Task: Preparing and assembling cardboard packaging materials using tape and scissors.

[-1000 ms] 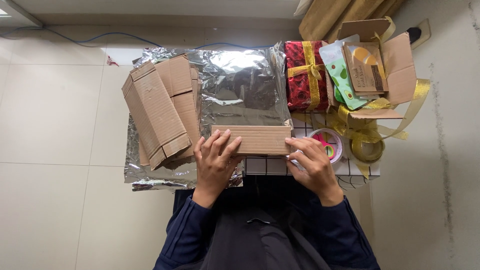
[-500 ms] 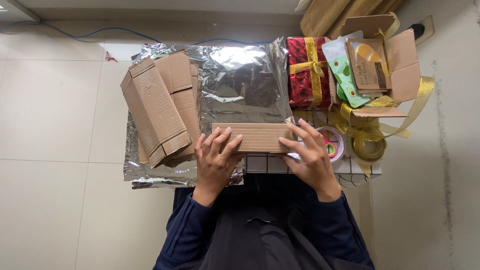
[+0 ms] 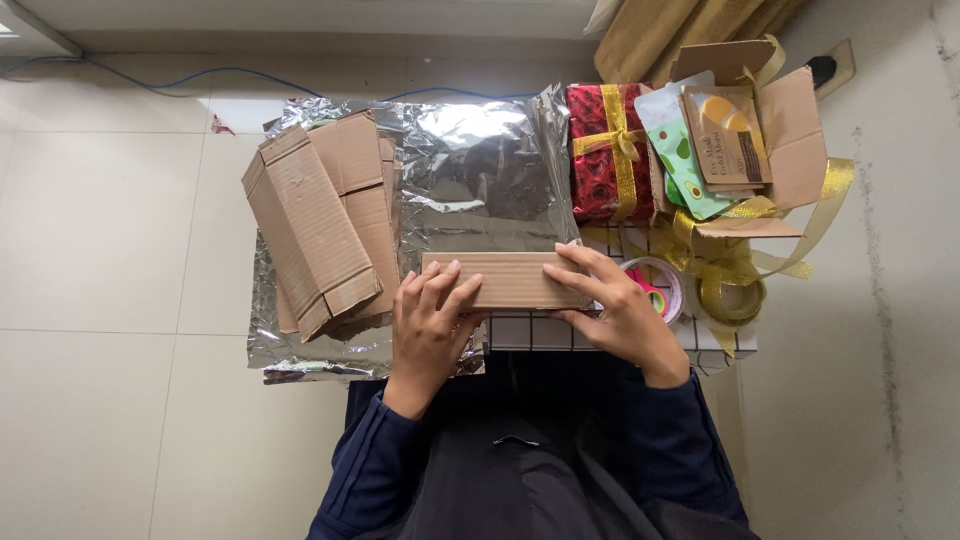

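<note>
A small brown cardboard box (image 3: 510, 279) lies at the near edge of a sheet of silver foil (image 3: 470, 170). My left hand (image 3: 430, 325) rests on its left end with fingers spread over the top. My right hand (image 3: 615, 305) grips its right end, thumb along the near side and fingers over the far corner. Both hands hold the box flat on the foil.
Flattened cardboard boxes (image 3: 320, 220) lie on the foil's left part. At right are a red gift with gold ribbon (image 3: 608, 150), an open carton with cards (image 3: 760, 140), gold ribbon rolls (image 3: 730, 295) and a tape roll (image 3: 660, 290) on a white gridded surface (image 3: 540, 335). Tiled floor surrounds.
My right hand has moved left and up from the tape roll onto the box's right end. The left hand has stayed on the box.
</note>
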